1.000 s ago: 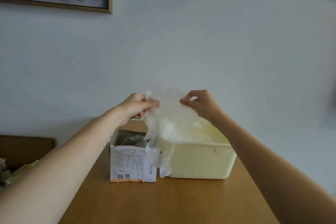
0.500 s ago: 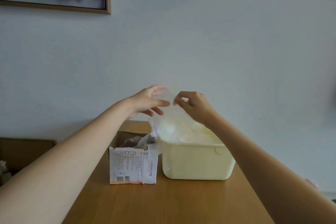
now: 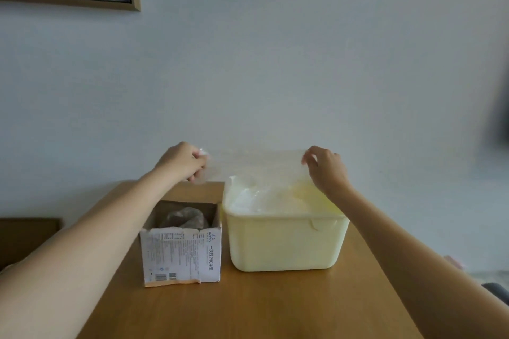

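clear plastic bag (image 3: pixel 256 165) stretches between your left hand (image 3: pixel 183 161) and right hand (image 3: pixel 325 166), each pinching a top corner above the yellow bin (image 3: pixel 283 242) on the counter (image 3: pixel 248 308).

Both hands, left hand (image 3: pixel 184 161) and right hand (image 3: pixel 325 166), held a clear bag (image 3: pixel 256 170) stretched above the yellow bin (image 3: pixel 283 242) at centre frame.

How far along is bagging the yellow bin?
Done: thin clear plastic bag is spread wide. In hand: left hand and right hand pinch its top edge above the pale yellow plastic bin. Left: probably lowering it and folding the edge over the rim.
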The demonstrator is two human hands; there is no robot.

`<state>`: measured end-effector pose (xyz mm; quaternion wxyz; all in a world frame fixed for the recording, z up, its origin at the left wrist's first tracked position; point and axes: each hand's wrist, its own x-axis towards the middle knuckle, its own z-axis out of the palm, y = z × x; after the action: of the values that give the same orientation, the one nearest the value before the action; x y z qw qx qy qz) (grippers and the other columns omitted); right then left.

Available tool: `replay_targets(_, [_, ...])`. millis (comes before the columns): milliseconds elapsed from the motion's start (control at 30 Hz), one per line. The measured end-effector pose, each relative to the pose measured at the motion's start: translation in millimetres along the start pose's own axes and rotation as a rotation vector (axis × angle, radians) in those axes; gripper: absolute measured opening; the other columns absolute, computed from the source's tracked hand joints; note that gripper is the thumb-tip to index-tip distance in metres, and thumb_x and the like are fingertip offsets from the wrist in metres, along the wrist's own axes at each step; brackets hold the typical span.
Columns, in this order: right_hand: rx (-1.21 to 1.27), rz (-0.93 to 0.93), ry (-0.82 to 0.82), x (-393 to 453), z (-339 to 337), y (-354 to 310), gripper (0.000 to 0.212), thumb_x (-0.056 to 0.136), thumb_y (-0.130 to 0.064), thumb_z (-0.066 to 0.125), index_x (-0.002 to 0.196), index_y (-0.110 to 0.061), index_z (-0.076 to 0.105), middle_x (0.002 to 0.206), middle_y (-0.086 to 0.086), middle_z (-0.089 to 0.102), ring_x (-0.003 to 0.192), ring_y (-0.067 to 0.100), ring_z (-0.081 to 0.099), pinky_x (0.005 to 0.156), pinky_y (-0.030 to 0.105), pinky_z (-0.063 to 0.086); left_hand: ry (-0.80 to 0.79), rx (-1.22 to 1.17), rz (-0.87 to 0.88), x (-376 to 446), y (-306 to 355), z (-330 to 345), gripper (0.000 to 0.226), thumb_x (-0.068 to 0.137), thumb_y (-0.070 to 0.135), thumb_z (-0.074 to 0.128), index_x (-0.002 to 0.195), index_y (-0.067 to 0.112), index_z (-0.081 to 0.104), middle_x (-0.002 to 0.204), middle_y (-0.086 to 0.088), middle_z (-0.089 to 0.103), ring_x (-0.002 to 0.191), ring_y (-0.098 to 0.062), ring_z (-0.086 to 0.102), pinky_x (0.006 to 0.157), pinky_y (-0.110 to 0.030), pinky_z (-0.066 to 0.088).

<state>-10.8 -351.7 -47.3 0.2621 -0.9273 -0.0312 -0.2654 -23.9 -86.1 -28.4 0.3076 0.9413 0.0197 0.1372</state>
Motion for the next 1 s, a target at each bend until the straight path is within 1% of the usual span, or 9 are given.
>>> replay_targets(167, [-0.088, 0.117, -0.054, -3.0, 8.3, 24.9, 0.027, 0.094, -0.009, 0.035, 0.102, -0.012, 0.061, 0.103, 0.013, 0.062, 0.093, 0.034, 0.058, 0.068, 0.029, 0.038, 0.332, 0.082, 0.155, 7.8, 32.3, 11.0, 0.025, 0.095, 0.029, 0.049, 0.11, 0.011, 0.055, 0.112, -0.007, 0.057, 0.094, -0.025, 0.059, 0.073, -0.029, 0.04])
replay_targets(300, [-0.285, 0.033, -0.097, -5.2, 6.6, 23.8, 0.027, 0.093, -0.007, 0.032, 0.102, -0.009, 0.057, 0.098, 0.014, 0.059, 0.083, 0.034, 0.055, 0.07, 0.033, 0.041, -0.104, 0.163, 0.517, -1.5, 80.9, 42.9, 0.042, 0.09, 0.035, 0.059, 0.126, 0.016, 0.052, 0.125, -0.009, 0.051, 0.11, -0.026, 0.053, 0.088, -0.027, 0.038])
replay_targets(433, [-0.466, -0.018, -0.21, -9.4, 5.7, 28.5, 0.017, 0.09, -0.003, 0.034, 0.088, -0.009, 0.049, 0.077, 0.006, 0.048, 0.073, 0.028, 0.045, 0.066, 0.03, 0.034, -0.635, 0.531, 0.346, -6.7, 84.9, 74.8, 0.065, 0.088, 0.038, 0.061, 0.144, 0.022, 0.033, 0.133, -0.007, 0.051, 0.112, -0.024, 0.055, 0.09, -0.03, 0.045])
replay_targets(533, [-0.589, -0.071, -0.274, -11.9, 8.1, 28.0, 0.021, 0.091, -0.001, 0.035, 0.072, -0.011, 0.037, 0.065, 0.001, 0.035, 0.072, 0.027, 0.045, 0.065, 0.03, 0.034, -0.691, 0.601, 0.287, -1.8, 72.2, 90.8, 0.058, 0.092, 0.026, 0.057, 0.144, 0.019, 0.033, 0.109, -0.01, 0.059, 0.079, -0.022, 0.055, 0.059, -0.023, 0.044])
replay_targets(600, [-0.624, -0.102, -0.267, -9.8, 11.3, 26.5, 0.013, 0.093, -0.004, 0.038, 0.082, -0.01, 0.039, 0.067, -0.001, 0.037, 0.074, 0.027, 0.048, 0.065, 0.03, 0.034, -0.688, 0.634, 0.261, 0.4, 68.8, 94.5, 0.059, 0.092, 0.022, 0.056, 0.145, 0.02, 0.03, 0.103, -0.011, 0.058, 0.07, -0.02, 0.051, 0.053, -0.02, 0.038])
replay_targets(700, [-0.697, -0.202, -0.203, -9.7, 8.5, 22.8, 0.032, 0.09, -0.002, 0.045, 0.119, -0.011, 0.037, 0.09, 0.003, 0.05, 0.09, 0.027, 0.053, 0.065, 0.03, 0.037, -0.659, 0.705, 0.256, 4.4, 67.4, 97.5, 0.061, 0.092, 0.021, 0.056, 0.145, 0.017, 0.028, 0.108, -0.012, 0.064, 0.065, -0.018, 0.051, 0.056, -0.021, 0.04])
replay_targets(800, [-0.615, -0.521, -0.162, -5.8, 3.5, 19.5, 0.047, 0.09, -0.002, 0.048, 0.133, -0.016, 0.038, 0.125, 0.006, 0.044, 0.115, 0.023, 0.043, 0.085, 0.031, 0.044, -0.655, 0.782, 0.23, 13.6, 60.5, 107.1, 0.052, 0.088, 0.024, 0.058, 0.136, 0.009, 0.044, 0.119, -0.009, 0.063, 0.087, -0.019, 0.061, 0.08, -0.026, 0.051])
replay_targets(900, [-0.231, -0.443, -0.443, -3.0, 1.5, 8.7, 0.039, 0.092, -0.02, 0.057, 0.13, -0.02, 0.048, 0.122, 0.001, 0.053, 0.1, 0.016, 0.055, 0.081, 0.03, 0.048, -0.676, 0.818, 0.211, 19.2, 57.2, 114.8, 0.048, 0.085, 0.023, 0.058, 0.131, 0.011, 0.049, 0.124, -0.006, 0.059, 0.106, -0.023, 0.061, 0.094, -0.035, 0.05])
replay_targets(1000, [-0.338, -0.08, -0.883, 7.2, 21.0, 11.3, 0.08, 0.085, -0.037, 0.065, 0.148, -0.033, 0.015, 0.147, 0.002, 0.029, 0.11, 0.023, 0.056, 0.085, 0.034, 0.052, -0.692, 0.845, 0.218, 16.4, 59.1, 112.3, 0.053, 0.091, 0.02, 0.053, 0.141, 0.018, 0.037, 0.136, -0.006, 0.048, 0.12, -0.025, 0.051, 0.099, -0.033, 0.042])
